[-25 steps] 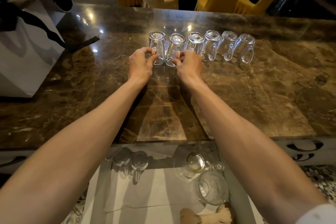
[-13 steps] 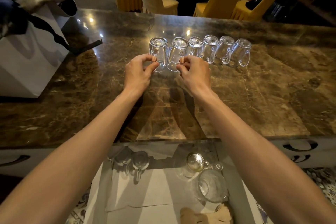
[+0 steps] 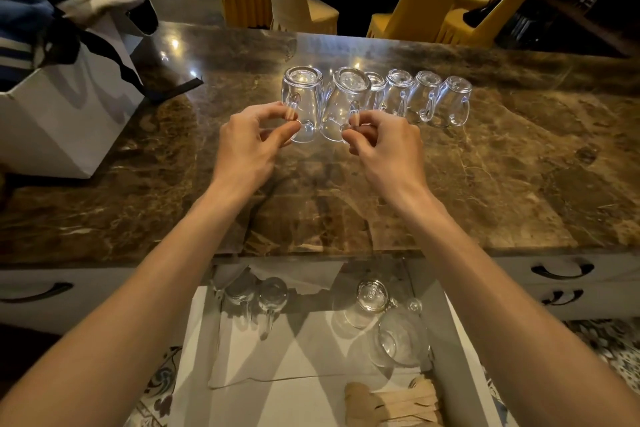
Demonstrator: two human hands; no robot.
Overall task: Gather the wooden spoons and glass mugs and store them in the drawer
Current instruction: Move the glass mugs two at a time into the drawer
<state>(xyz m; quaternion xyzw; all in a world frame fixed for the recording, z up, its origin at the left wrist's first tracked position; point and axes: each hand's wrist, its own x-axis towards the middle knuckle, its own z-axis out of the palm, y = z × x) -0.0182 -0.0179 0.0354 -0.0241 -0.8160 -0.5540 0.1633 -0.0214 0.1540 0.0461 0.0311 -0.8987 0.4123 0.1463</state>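
Observation:
Several upside-down glass mugs stand in a row on the brown marble counter [image 3: 485, 184]. My left hand [image 3: 249, 146] pinches the handle of the leftmost glass mug [image 3: 302, 97], which is lifted and tilted toward me. My right hand [image 3: 384, 146] pinches the handle of the second glass mug [image 3: 346, 97], also lifted off the row. Below the counter edge the open drawer [image 3: 460, 340] holds two upside-down mugs [image 3: 256, 295] at the back left, more glassware [image 3: 391, 329] on the right, and wooden spoons [image 3: 391, 402] at the front.
A white paper bag [image 3: 65, 107] with dark straps and clothes on top stands at the counter's left. Yellow-covered chairs [image 3: 415, 7] sit beyond the far edge. Closed drawers with dark handles [image 3: 561, 269] flank the open one.
Both hands closed on the handles of the two leftmost mugs and raised them off the counter toward me. The other mugs stayed in place.

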